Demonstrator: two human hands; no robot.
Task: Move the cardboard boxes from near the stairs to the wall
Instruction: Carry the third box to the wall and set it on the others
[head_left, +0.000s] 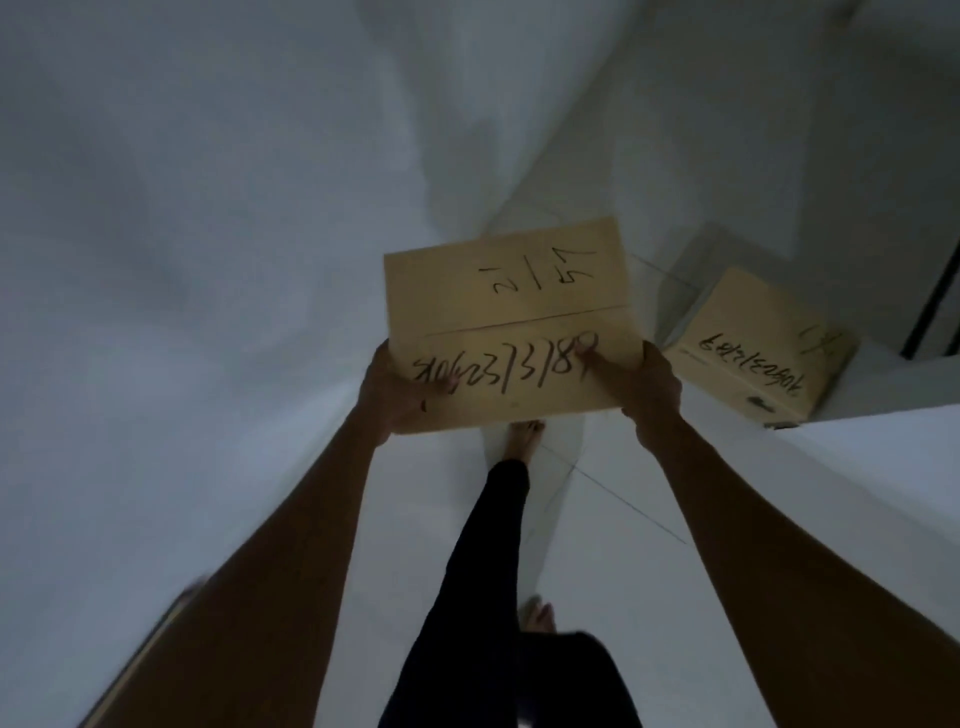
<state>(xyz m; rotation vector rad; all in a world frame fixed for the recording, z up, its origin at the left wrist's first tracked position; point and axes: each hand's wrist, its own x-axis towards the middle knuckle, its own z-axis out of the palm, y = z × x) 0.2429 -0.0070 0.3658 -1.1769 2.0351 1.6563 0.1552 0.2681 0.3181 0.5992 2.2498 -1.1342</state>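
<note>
We carry the cardboard box (506, 322) mid-scene, left hand (397, 392) and right hand (647, 382) clamping its near side edges, thumbs on top; looks stiff, light, sealed; second box (756, 353) sits far right on the floor.

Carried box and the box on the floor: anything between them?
Nothing; in the head view, only bare pale floor separates the carried box from the second box.

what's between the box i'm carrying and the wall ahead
Nothing visible. The carried box is held by the left hand and right hand over bare floor. A second box sits off to the right, beside the path, not in it.
</note>
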